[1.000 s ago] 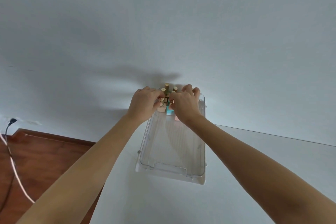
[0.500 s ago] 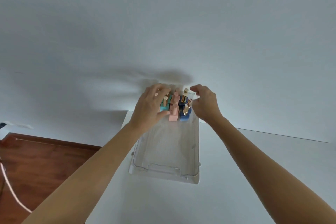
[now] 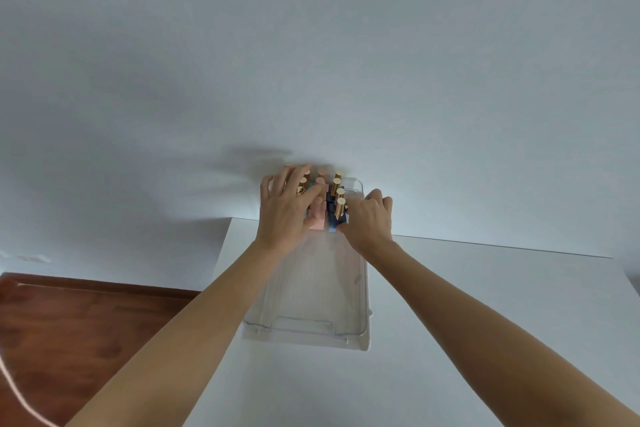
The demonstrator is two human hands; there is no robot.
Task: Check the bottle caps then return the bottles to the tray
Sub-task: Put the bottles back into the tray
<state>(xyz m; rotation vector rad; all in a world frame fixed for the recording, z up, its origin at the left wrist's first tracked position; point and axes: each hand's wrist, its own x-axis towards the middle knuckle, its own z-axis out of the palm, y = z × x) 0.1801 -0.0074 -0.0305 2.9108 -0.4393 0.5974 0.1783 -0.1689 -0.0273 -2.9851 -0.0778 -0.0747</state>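
A clear plastic tray [image 3: 311, 322] lies on the white table, its far end against the wall. Several small square bottles stand packed at that far end: dark blue ones with gold caps [image 3: 337, 208], pink ones [image 3: 318, 218] and a teal one mostly hidden. My left hand [image 3: 289, 211] lies spread over the left bottles, fingers apart among the gold caps. My right hand [image 3: 369, 222] rests at the right side of the blue bottles, its fingertips against the nearest one. Whether either hand grips a bottle is unclear.
The white table [image 3: 450, 340] reaches to the right and toward me. Its left edge drops to a brown wooden floor [image 3: 69, 340] with a pale cable. A plain white wall [image 3: 311, 62] stands right behind the tray.
Both hands were bunched together over the bottles a second ago. They have since parted, the left spreading over the left rows, the right settling beside the blue bottles. The view has shifted.
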